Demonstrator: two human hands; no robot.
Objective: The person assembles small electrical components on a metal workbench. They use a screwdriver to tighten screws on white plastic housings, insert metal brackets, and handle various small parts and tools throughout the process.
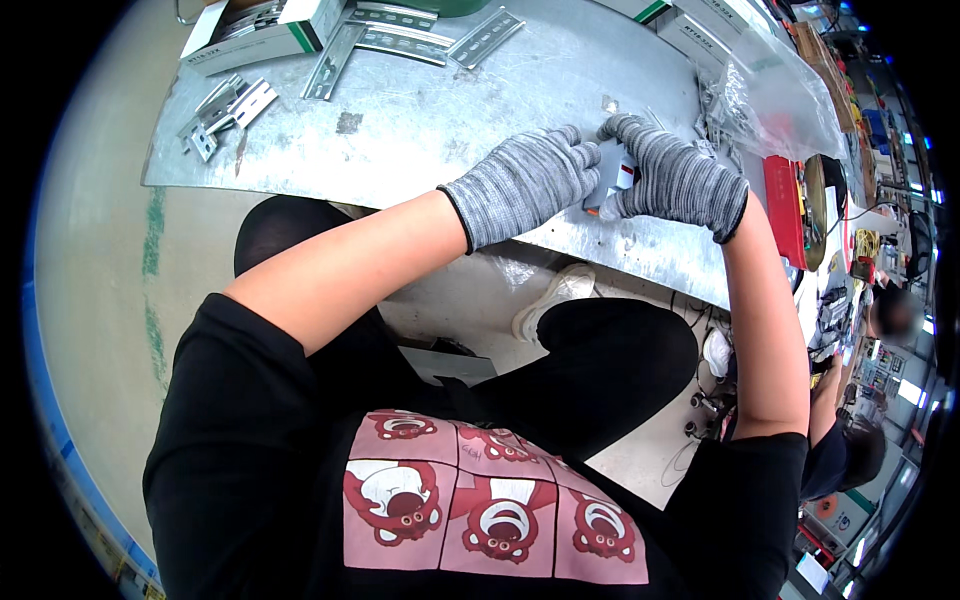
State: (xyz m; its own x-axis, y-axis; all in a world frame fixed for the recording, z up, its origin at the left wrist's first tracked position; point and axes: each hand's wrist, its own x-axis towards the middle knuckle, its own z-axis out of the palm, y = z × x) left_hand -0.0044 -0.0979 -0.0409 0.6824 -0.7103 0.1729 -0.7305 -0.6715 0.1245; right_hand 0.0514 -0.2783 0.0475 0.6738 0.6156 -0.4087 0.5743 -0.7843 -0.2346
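Observation:
Both my hands wear grey knit gloves and meet over the near edge of a metal-topped table. Between them is a small grey electrical module with a red and an orange mark on it. My right hand curls around the module from the right and grips it. My left hand presses against the module's left side with its fingers bent over it. Most of the module is hidden by the gloves.
Several slotted metal rails and small brackets lie at the table's far left, beside an open white carton. A clear plastic bag of parts and a red box sit to the right. Another person is at lower right.

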